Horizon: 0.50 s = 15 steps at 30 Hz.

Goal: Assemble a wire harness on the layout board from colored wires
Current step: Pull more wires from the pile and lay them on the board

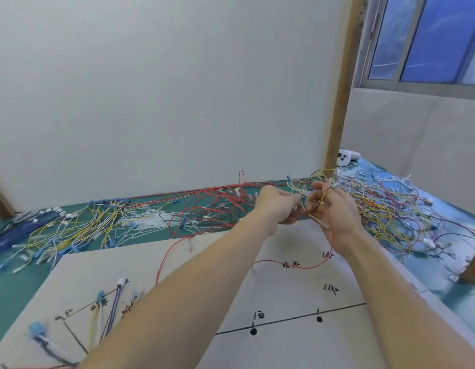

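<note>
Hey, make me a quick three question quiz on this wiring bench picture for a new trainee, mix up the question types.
1. True or false: both hands are lifted above the pale layout board marked with black lines.
2. What does the right hand hold? A) a tangle of thin coloured wires B) a screwdriver C) a roll of tape
3. Fill in: the long loose wire trailing from the hands over the board is ____.

Key: 1 true; 2 A; 3 red. The left hand pinches wires in its grip too.
</note>
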Tool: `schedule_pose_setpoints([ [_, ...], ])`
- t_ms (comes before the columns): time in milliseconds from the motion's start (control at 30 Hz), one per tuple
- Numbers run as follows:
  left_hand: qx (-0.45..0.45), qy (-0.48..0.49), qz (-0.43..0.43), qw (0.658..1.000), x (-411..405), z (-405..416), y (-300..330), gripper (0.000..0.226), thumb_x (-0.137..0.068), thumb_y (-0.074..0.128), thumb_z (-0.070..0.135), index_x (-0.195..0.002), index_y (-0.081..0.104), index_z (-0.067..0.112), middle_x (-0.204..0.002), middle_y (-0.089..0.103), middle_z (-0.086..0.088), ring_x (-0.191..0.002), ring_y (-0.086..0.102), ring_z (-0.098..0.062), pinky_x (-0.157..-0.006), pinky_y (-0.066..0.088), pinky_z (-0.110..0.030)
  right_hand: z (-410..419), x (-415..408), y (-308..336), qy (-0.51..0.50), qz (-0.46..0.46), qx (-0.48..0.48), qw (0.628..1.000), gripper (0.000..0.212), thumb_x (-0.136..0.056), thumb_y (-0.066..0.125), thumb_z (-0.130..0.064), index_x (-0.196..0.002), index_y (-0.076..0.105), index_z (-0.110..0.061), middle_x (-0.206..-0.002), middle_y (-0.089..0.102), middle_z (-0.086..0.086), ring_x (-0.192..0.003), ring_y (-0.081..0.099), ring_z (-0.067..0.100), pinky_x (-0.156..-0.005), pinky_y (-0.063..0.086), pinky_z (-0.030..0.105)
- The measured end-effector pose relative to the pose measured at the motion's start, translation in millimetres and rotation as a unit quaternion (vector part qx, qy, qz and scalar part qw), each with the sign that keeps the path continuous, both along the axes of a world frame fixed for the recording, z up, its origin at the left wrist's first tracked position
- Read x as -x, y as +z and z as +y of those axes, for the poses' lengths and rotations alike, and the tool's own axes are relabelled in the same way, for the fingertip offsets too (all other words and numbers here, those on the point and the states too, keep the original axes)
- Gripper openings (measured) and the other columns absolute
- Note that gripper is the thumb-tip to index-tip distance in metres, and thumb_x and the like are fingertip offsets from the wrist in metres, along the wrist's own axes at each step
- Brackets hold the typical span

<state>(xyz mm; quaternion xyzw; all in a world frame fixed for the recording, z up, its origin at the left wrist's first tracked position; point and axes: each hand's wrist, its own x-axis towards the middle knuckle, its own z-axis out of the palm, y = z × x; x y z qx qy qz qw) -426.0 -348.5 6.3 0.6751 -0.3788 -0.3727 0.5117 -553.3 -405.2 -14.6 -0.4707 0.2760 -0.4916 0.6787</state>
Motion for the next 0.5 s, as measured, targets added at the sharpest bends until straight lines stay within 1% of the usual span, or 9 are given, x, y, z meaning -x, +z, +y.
schedule_pose_setpoints([
  [67, 0.003, -0.018, 0.006, 1.000, -4.4, 2.0, -0.6, 0.006, -0.094, 0.069, 0.002, -0.089, 0.072, 0.001, -0.061, 0.065, -0.007, -0.049, 0.066, -0.017, -0.050, 0.058, -0.026, 0.0, 0.1, 0.4, -0.009, 0.014, 0.003, 1.000, 0.021, -0.109, 0.045, -0.021, -0.104, 0.060, -0.008, -0.078, 0.061, 0.006, -0.057, 0.061, 0.020, -0.060, 0.058, 0.039],
  [133, 0.020, -0.012, -0.030, 0.999, -14.1, 5.4, 3.3, 0.012, -0.093, 0.067, -0.002, -0.084, 0.073, 0.003, -0.062, 0.065, -0.008, -0.055, 0.066, -0.020, -0.056, 0.061, -0.030, -1.2, -0.5, 1.8, -0.036, 0.018, -0.007, 0.999, 0.018, -0.108, 0.046, -0.018, -0.100, 0.060, -0.010, -0.082, 0.066, 0.006, -0.060, 0.067, 0.020, -0.058, 0.062, 0.040],
  [167, 0.034, 0.003, -0.056, 0.998, -20.1, 7.7, 8.5, 0.013, -0.094, 0.065, -0.001, -0.086, 0.073, 0.005, -0.066, 0.066, -0.009, -0.057, 0.064, -0.021, -0.057, 0.059, -0.031, -2.7, 0.1, 2.3, -0.058, 0.027, -0.013, 0.998, 0.016, -0.107, 0.047, -0.015, -0.098, 0.060, -0.011, -0.084, 0.068, 0.006, -0.061, 0.069, 0.019, -0.055, 0.062, 0.038],
  [233, 0.067, 0.048, -0.129, 0.988, -34.2, 13.2, 25.1, 0.019, -0.097, 0.059, 0.003, -0.090, 0.074, 0.012, -0.076, 0.068, -0.008, -0.063, 0.061, -0.020, -0.061, 0.051, -0.028, -7.2, 3.2, 1.5, -0.103, 0.065, -0.018, 0.992, 0.017, -0.104, 0.046, -0.008, -0.093, 0.059, -0.012, -0.090, 0.071, 0.009, -0.061, 0.071, 0.018, -0.050, 0.060, 0.033],
  [300, 0.111, 0.109, -0.197, 0.968, -49.9, 21.7, 48.7, 0.027, -0.099, 0.054, 0.006, -0.092, 0.074, 0.021, -0.079, 0.067, -0.002, -0.064, 0.060, -0.016, -0.064, 0.046, -0.025, -11.4, 5.7, -0.8, -0.129, 0.094, -0.026, 0.987, 0.017, -0.103, 0.047, -0.006, -0.091, 0.058, -0.010, -0.092, 0.069, 0.012, -0.060, 0.070, 0.016, -0.048, 0.058, 0.029],
  [367, 0.180, 0.167, -0.227, 0.943, -64.2, 35.7, 76.9, 0.029, -0.099, 0.052, 0.008, -0.092, 0.074, 0.026, -0.073, 0.065, 0.008, -0.062, 0.060, -0.010, -0.063, 0.044, -0.022, -13.0, 2.8, -3.2, -0.134, 0.103, -0.026, 0.985, 0.010, -0.102, 0.051, -0.003, -0.096, 0.059, -0.007, -0.094, 0.066, 0.011, -0.060, 0.069, 0.013, -0.048, 0.058, 0.025],
  [400, 0.214, 0.189, -0.237, 0.929, -69.5, 44.1, 90.6, 0.029, -0.099, 0.052, 0.009, -0.092, 0.073, 0.028, -0.073, 0.064, 0.013, -0.063, 0.062, -0.007, -0.063, 0.045, -0.021, -11.8, -0.2, -3.0, -0.129, 0.108, -0.019, 0.986, 0.008, -0.100, 0.055, -0.002, -0.101, 0.061, -0.006, -0.095, 0.065, 0.010, -0.063, 0.069, 0.012, -0.050, 0.059, 0.025],
  [433, 0.242, 0.202, -0.250, 0.916, -73.3, 52.8, 103.5, 0.029, -0.098, 0.053, 0.009, -0.093, 0.074, 0.028, -0.074, 0.064, 0.016, -0.063, 0.063, -0.003, -0.063, 0.046, -0.019, -10.3, -2.7, -2.3, -0.119, 0.115, -0.009, 0.986, 0.012, -0.098, 0.058, 0.000, -0.106, 0.063, -0.006, -0.096, 0.065, 0.009, -0.067, 0.070, 0.012, -0.055, 0.061, 0.025],
  [500, 0.262, 0.202, -0.279, 0.901, -77.5, 68.5, 123.2, 0.028, -0.098, 0.053, 0.009, -0.097, 0.076, 0.025, -0.077, 0.065, 0.017, -0.063, 0.063, 0.001, -0.062, 0.046, -0.012, -8.7, -3.7, 1.1, -0.089, 0.121, 0.009, 0.989, 0.023, -0.092, 0.058, 0.006, -0.104, 0.069, -0.011, -0.098, 0.069, 0.006, -0.073, 0.072, 0.012, -0.061, 0.060, 0.027],
])
